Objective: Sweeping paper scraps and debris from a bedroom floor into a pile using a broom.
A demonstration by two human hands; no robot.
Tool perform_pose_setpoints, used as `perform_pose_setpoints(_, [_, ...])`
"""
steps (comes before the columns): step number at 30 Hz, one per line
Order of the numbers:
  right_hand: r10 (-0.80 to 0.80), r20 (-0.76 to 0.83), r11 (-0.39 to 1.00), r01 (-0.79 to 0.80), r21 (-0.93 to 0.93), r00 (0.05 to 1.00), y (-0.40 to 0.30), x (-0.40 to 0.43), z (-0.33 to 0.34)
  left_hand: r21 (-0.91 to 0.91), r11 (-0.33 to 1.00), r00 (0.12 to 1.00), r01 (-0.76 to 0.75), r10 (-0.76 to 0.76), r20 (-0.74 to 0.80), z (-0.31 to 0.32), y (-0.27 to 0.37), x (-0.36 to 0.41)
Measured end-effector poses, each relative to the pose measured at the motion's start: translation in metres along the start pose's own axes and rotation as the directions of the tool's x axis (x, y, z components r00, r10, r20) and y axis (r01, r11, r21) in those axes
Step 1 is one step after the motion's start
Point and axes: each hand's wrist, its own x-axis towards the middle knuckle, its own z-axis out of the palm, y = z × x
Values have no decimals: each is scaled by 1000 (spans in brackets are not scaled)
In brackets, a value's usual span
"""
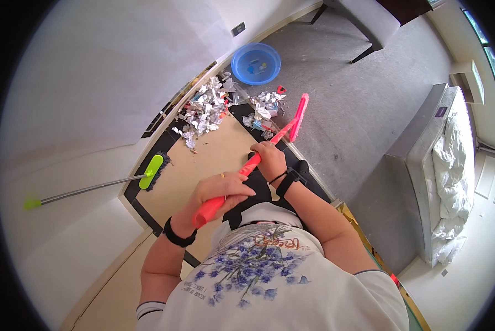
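A pink-red long-handled floor tool (pixel 300 118), a broom or squeegee, points away from me with its wide head over the grey floor. My left hand (pixel 220 193) grips the handle near its close end, and my right hand (pixel 268 159) holds it farther along. Beyond them lies a large pile of crumpled paper scraps (pixel 206 109) on the beige and black floor, along the wall. A smaller pile of scraps (pixel 266 107) lies across the floor's edge strip, left of the tool's head. What the head touches is hard to tell.
A blue basin (pixel 255 64) holding water and small items stands past the scraps. At the left, a green mop (pixel 151 171) leans on the wall. A grey upholstered seat (pixel 363 20) is at the top; a mattress with white bedding (pixel 421 165) stands at the right.
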Motion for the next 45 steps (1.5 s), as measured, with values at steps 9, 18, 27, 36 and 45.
perform_pose_setpoints(9, [16, -195, 993, 8, 121, 981, 13, 22, 25, 45, 993, 981, -109, 100, 166, -7, -16, 19])
perform_pose_setpoints(18, [-38, -222, 995, 58, 83, 974, -22, 26, 12, 85, 984, 983, -155, 146, 107, -28, 4, 11])
perform_pose_setpoints(27, [-114, -223, 989, 131, 67, 968, -33, 48, 14, 93, 969, 971, -230, 223, 81, -40, -3, 5])
perform_pose_setpoints(36, [-136, -151, 990, 142, 26, 979, -33, 57, 20, 89, 972, 976, -218, 217, 16, -43, -11, -3])
perform_pose_setpoints(45, [-112, -149, 994, 110, -19, 983, -22, 46, 3, 50, 972, 973, -228, 227, 25, -34, -8, 13])
